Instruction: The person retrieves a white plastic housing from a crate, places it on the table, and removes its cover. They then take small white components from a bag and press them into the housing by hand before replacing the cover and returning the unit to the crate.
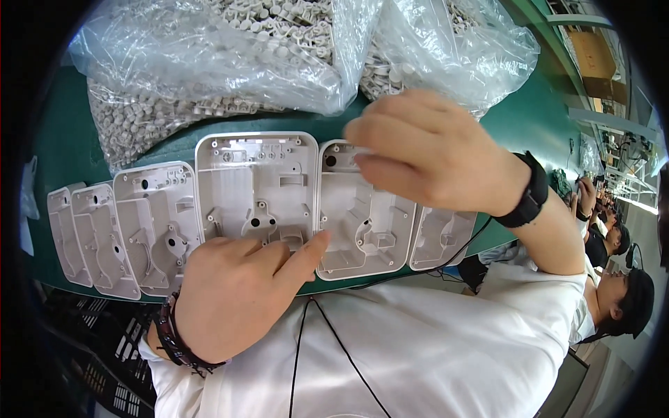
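Note:
A row of white plastic housings stands open side up on a green table. Over the near edge of the largest housing lies my left hand, its index finger stretched to the near left wall of the housing to the right. The thumb shows just below that fingertip, so the hand seems to grip this wall; its other fingers are bent. Above the far part of that same right housing hovers my right hand, fingers curled together and slightly blurred. Whatever its fingertips hold, if anything, is hidden.
Clear bags of small white plastic parts stand behind the row. More housings reach leftward, and another sits at the right end. A black cable crosses the near right edge. Several people sit along the right.

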{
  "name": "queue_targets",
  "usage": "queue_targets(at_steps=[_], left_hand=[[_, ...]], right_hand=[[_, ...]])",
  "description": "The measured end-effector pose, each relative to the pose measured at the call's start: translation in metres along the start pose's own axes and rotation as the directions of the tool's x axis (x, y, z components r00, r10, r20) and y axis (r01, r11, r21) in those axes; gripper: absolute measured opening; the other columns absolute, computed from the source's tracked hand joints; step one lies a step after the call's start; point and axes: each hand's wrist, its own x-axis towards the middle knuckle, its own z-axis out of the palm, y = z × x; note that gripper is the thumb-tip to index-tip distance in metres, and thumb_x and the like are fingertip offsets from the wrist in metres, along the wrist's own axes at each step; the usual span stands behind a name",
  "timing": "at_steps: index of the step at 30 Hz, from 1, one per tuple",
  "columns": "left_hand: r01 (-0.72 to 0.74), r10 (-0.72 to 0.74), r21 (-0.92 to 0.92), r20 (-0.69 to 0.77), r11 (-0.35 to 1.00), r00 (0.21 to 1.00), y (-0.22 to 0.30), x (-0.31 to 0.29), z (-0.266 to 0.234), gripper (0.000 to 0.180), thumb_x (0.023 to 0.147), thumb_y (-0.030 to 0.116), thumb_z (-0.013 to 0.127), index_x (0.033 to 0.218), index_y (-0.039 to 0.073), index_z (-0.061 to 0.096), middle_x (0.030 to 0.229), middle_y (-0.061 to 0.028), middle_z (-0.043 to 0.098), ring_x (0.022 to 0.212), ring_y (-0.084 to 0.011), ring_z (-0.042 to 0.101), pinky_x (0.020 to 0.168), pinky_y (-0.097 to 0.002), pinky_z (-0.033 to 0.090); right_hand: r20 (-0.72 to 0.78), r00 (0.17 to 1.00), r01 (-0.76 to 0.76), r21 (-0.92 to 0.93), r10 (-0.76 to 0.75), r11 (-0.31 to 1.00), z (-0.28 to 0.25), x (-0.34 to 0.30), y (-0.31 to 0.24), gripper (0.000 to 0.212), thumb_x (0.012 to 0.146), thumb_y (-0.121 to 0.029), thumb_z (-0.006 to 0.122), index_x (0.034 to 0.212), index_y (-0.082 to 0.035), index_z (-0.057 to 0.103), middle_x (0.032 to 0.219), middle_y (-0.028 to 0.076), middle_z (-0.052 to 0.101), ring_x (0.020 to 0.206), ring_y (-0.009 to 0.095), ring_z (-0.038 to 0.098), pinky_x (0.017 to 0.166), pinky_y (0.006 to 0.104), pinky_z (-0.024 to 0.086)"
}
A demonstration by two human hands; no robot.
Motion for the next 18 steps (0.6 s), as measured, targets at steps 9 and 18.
queue_targets(at_steps=[9, 18], left_hand=[[-0.005, 0.005, 0.007, -0.039, 1.0, 0.999, -0.006, -0.004, 0.005, 0.034, 0.068, 0.02, 0.064, 0.102, 0.014, 0.06, 0.053, 0.0009, 0.042, 0.047, -0.014, 0.049, 0.042, -0.0288, 0.037], [-0.014, 0.015, 0.024, -0.054, 1.0, 0.998, -0.004, -0.014, -0.011, 0.036, 0.068, 0.013, 0.062, 0.104, 0.01, 0.06, 0.059, -0.0007, 0.048, 0.049, -0.0156, 0.051, 0.043, -0.0282, 0.04]], right_hand=[[0.22, 0.964, 0.167, -0.047, -0.153, 0.985, 0.016, 0.02, 0.005, 0.016, 0.056, -0.011, 0.061, 0.071, -0.008, 0.061, 0.1, 0.002, 0.054, 0.088, 0.02, 0.049, 0.078, 0.0279, 0.039], [0.199, 0.948, -0.263, 0.054, 0.248, 0.963, -0.034, -0.003, -0.02, 0.031, 0.063, -0.009, 0.062, 0.094, -0.004, 0.061, 0.096, 0.008, 0.055, 0.083, 0.025, 0.051, 0.075, 0.0311, 0.041]])
